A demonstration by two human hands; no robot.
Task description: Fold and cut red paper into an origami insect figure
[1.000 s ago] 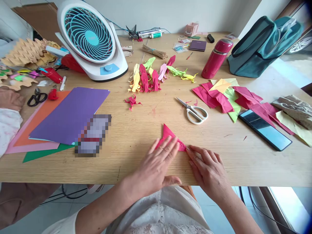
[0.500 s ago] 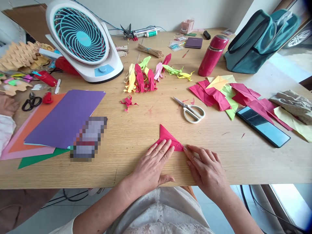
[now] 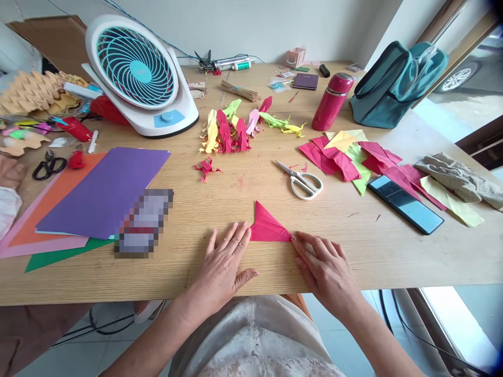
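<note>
A folded pink-red paper triangle (image 3: 268,225) lies flat on the wooden table in front of me, one point facing away. My left hand (image 3: 226,257) rests flat with fingers stretched out, its fingertips at the left edge of the paper. The right corner of the paper is pinched between the thumb and fingers of my right hand (image 3: 327,262). Beyond the paper lie white-handled scissors (image 3: 305,185), blades partly apart. A small red folded-paper figure (image 3: 207,167) lies farther left.
Behind are several colourful folded figures (image 3: 226,131) and a fan (image 3: 137,73). Paper sheets (image 3: 102,193) lie left, near another person's hand (image 3: 11,170). Creased papers (image 3: 334,159), a phone (image 3: 406,204), a red flask (image 3: 332,104) and a teal bag (image 3: 385,94) are right.
My left hand has slid left off the paper's middle to its left edge, uncovering more of the triangle. My right hand keeps its pinch on the right corner. The view has shifted slightly.
</note>
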